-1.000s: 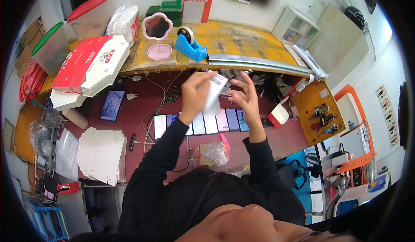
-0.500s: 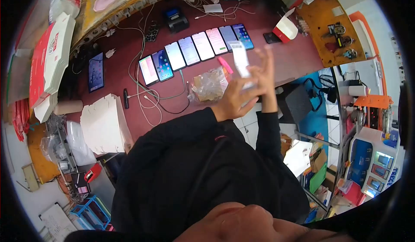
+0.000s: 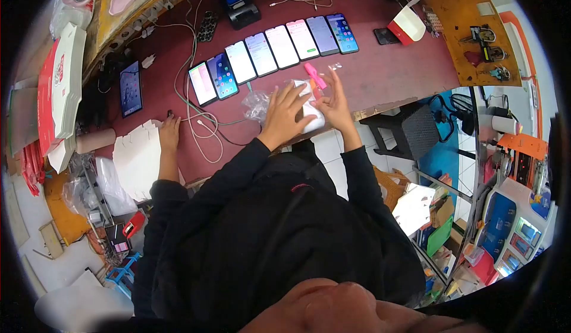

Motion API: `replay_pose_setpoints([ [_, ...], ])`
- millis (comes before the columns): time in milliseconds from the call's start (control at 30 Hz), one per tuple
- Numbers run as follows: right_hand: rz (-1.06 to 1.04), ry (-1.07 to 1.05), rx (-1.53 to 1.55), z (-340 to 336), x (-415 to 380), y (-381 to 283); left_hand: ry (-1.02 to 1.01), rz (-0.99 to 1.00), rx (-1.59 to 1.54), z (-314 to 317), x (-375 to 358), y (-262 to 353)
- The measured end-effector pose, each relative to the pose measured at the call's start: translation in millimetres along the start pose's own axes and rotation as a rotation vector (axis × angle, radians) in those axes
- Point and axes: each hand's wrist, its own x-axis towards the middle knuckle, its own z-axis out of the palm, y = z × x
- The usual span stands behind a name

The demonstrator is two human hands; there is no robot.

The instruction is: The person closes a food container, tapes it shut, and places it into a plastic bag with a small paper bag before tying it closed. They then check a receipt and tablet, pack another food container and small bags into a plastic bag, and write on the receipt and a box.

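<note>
A small packet with a white label [image 3: 313,117] lies near the table's front edge, crumpled clear plastic [image 3: 254,104] at its left. My left hand [image 3: 284,114] rests over its left part with fingers spread flat. My right hand [image 3: 336,108] is at its right side, one finger stretched up and the others near the label's edge. Just beyond that raised finger is a small pale scrap [image 3: 335,66]. A bright pink tool [image 3: 315,76] lies beyond the packet. Behind it, several lit phones [image 3: 277,46] stand in a slanting row.
Another person's hand [image 3: 169,132] rests on the table at the left, by a stack of white card [image 3: 137,161]. White cables [image 3: 205,124] run across the left side. A black printer-like device [image 3: 241,10] and an open red-and-white box [image 3: 409,24] stand farther back.
The white label strip, held up in my hands before, now lies over the packet. My left hand has flattened onto it. Another person's hand has come in at the left.
</note>
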Motion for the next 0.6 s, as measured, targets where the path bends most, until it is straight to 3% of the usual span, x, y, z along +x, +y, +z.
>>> replay_pose_setpoints([
  [67,0.056,-0.081,-0.130,6.7,5.9,-4.3,-0.014,0.003,0.136,1.3,1.2,-7.4],
  [233,0.003,-0.099,-0.218,3.8,-1.8,17.9,-0.132,-0.093,0.069,7.8,-10.8,-26.7],
  [333,0.057,-0.068,-0.179,2.2,-16.5,14.1,-0.063,-0.100,0.018,13.4,-14.2,-35.5],
  [400,0.085,0.127,-0.253,0.0,-23.0,7.7,-0.058,-0.056,0.012,14.4,-14.2,-39.4],
  [533,0.150,0.139,-0.411,-31.2,-19.9,8.5,-0.052,-0.039,-0.009,10.1,-11.6,-38.4],
  [600,0.241,-0.159,-0.605,-21.0,-13.0,-28.4,-0.058,-0.040,-0.008,12.4,-11.4,-40.5],
])
